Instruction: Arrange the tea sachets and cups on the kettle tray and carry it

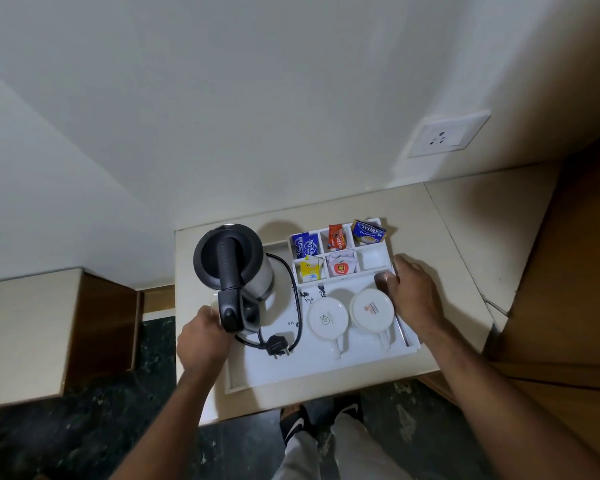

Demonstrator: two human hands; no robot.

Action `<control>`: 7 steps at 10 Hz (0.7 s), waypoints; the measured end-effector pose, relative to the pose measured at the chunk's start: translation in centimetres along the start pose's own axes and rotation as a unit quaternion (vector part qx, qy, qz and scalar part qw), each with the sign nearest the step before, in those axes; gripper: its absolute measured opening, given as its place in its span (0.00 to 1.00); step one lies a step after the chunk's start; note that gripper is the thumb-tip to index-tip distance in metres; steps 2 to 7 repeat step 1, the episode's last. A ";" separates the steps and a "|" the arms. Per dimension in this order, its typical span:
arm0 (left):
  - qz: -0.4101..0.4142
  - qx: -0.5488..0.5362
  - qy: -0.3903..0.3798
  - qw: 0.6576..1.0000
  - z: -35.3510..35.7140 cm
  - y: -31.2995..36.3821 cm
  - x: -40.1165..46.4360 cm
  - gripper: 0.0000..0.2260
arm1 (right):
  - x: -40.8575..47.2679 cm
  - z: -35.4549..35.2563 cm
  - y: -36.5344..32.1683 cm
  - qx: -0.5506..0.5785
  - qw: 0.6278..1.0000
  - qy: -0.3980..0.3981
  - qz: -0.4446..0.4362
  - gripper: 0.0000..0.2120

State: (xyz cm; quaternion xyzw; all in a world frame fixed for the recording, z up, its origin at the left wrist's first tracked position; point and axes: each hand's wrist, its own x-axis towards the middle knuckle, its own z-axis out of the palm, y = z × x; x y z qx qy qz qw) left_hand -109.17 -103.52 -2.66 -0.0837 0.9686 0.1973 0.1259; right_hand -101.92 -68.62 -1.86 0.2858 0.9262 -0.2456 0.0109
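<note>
Tray (326, 370) between both hands' grip

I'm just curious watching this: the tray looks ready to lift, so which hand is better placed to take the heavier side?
Probably the left hand: it grips the tray edge beside the kettle, the likely heaviest item. The right hand holds the opposite edge by the lighter cups.
</note>
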 end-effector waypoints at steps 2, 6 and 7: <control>0.028 0.063 -0.034 0.997 -1.5 0.0 0.4 0.11 | 0.1 -0.6 0.2 0.002 1.000 0.000 -0.005 0.07; 0.028 0.063 -0.034 0.997 -1.5 0.0 0.4 0.11 | 0.1 -0.6 0.2 0.002 1.000 0.000 -0.005 0.07; 0.028 0.063 -0.034 0.997 -1.5 0.0 0.4 0.11 | 0.1 -0.6 0.2 0.002 1.000 0.000 -0.005 0.07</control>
